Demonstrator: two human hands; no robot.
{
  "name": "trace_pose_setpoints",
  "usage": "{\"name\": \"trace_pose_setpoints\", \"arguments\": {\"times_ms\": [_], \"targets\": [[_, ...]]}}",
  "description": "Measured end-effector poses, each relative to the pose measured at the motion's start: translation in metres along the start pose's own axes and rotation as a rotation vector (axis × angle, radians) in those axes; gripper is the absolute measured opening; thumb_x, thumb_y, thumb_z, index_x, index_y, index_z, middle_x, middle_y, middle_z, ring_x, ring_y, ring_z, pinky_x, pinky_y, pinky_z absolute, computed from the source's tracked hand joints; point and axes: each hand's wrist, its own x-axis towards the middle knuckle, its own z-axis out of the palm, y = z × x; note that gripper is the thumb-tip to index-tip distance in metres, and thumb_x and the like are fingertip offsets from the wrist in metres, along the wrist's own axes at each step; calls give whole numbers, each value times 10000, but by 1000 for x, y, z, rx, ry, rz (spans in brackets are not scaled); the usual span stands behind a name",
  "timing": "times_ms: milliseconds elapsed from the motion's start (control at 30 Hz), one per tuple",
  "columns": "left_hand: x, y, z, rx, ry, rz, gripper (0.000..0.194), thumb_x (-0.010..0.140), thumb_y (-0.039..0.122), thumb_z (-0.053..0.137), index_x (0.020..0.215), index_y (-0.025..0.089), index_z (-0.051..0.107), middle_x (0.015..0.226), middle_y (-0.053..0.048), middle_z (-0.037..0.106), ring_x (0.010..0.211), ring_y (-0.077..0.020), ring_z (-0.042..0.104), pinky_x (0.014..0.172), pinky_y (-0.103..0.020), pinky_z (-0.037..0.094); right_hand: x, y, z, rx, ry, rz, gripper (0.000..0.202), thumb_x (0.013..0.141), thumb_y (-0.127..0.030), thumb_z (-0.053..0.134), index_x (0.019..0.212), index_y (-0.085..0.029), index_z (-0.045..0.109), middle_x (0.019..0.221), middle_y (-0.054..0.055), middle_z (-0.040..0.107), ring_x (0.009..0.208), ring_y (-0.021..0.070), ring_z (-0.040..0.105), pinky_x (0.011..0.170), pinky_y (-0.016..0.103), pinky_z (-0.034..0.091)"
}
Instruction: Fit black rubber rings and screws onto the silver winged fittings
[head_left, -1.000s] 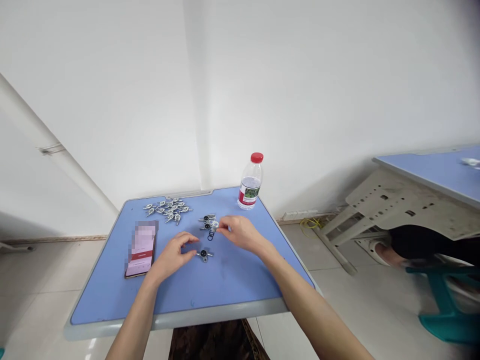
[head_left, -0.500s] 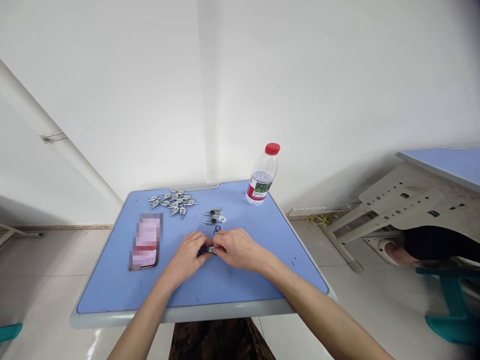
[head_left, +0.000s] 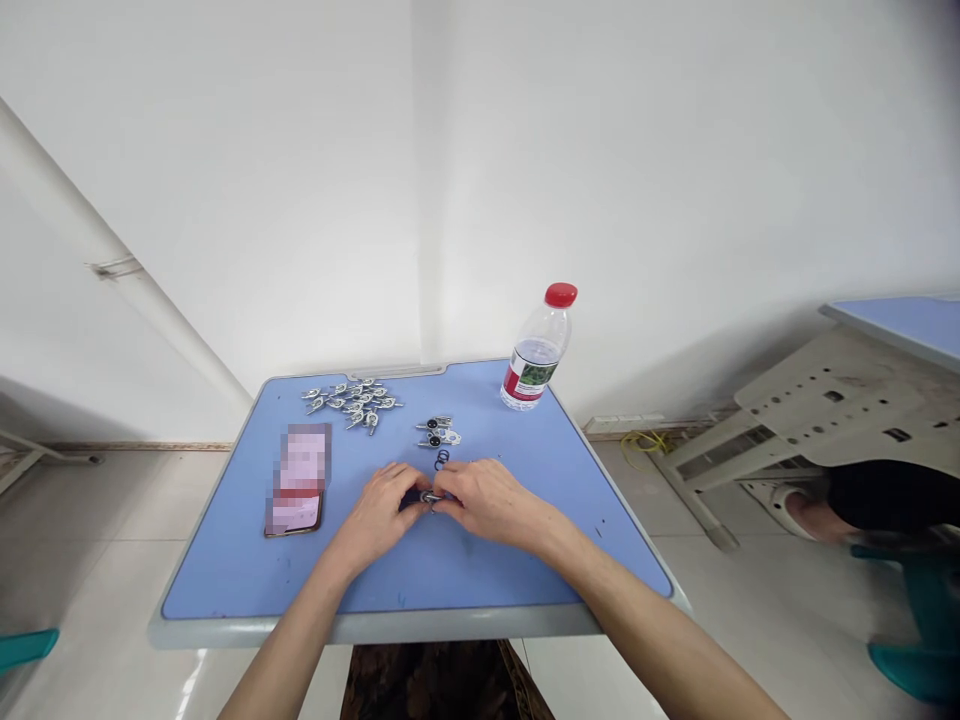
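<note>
Both hands meet low over the blue desk, fingertips pinched around one small metal part [head_left: 429,497]. My left hand [head_left: 384,510] is closed on its left side and my right hand [head_left: 484,500] on its right. The fingers cover most of the part, so its full shape is hidden. Just beyond my right fingers lie black coil springs [head_left: 442,458]. Farther back is a small group of metal pieces with black round parts [head_left: 435,438]. To the left rests a pile of several similar silver metal pieces [head_left: 356,400].
A phone [head_left: 298,480] lies at the left of the desk [head_left: 495,590]. A clear bottle with a red cap [head_left: 536,350] stands at the back right corner. The wall [head_left: 337,200] is directly behind. A second desk [head_left: 862,400] and a person's foot [head_left: 787,508] are at the right.
The whole view has shifted slightly, so the scene sits a little farther right. My right fingers have changed their grip slightly at the metal part; both hands still hold it.
</note>
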Motion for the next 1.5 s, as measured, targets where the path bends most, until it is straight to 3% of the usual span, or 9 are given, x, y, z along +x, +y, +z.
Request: {"name": "trace_pose_setpoints", "arguments": {"times_ms": [267, 500, 733, 1000, 1167, 1300, 1500], "targets": [[2, -4, -1, -31, -18, 19, 111, 824, 120, 535, 853, 207, 597, 892, -18, 632, 906, -198, 557, 821, -328, 414, 1, -2, 2, 27, -18, -9, 113, 891, -210, 511, 859, -173, 613, 891, 47, 671, 752, 169, 618, 557, 253, 269], [0, -2, -5, -45, -45, 23, 146, 839, 136, 517, 931, 212, 602, 943, -23, 633, 930, -197, 553, 848, -336, 414, -5, 16, -3, 160, 27, 9, 79, 853, -191, 562, 893, -194, 631, 846, 9, 675, 734, 142, 587, 582, 235, 295], [1, -4, -5, -50, -59, 35, 171, 833, 113, 504, 927, 213, 606, 948, -27, 637, 947, -201, 557, 859, -342, 422, -4, 14, 0, 191, 25, -29, 120, 851, -305, 593, 843, -192, 633, 801, -1, 663, 686, 128, 564, 588, 234, 305], [0, 0, -7, -38, -57, 34, 174, 837, 106, 504, 931, 210, 607, 953, -15, 637, 947, -189, 561, 862, -325, 424, -1, 11, 7, 154, 43, -42, 99, 855, -171, 537, 833, -188, 632, 822, 0, 678, 707, 131, 575, 575, 236, 285], [-1, -1, -7, -58, -56, 22, 203, 839, 105, 491, 960, 220, 605, 979, -22, 629, 963, -190, 561, 879, -340, 428, -6, 26, -7, 250, 153, 32, 139, 890, -221, 508, 850, -186, 637, 826, 3, 679, 698, 118, 562, 605, 220, 322], [-2, -9, -5, -97, -16, 22, 296, 799, 69, 472, 1013, 222, 608, 1067, -46, 621, 1016, -200, 557, 915, -361, 436, -11, 44, -18, 245, 265, 209, 142, 874, -172, 497, 872, -182, 638, 754, 1, 646, 631, 102, 518, 591, 214, 318], [-3, -20, -9, -106, 197, -39, 268, 792, 119, 449, 974, 212, 622, 1035, -47, 642, 986, -203, 584, 879, -357, 459, -12, 57, -20, 167, 167, 312, 162, 828, -108, 495, 801, -176, 640, 794, 15, 650, 660, 108, 525, 577, 210, 308]]}}
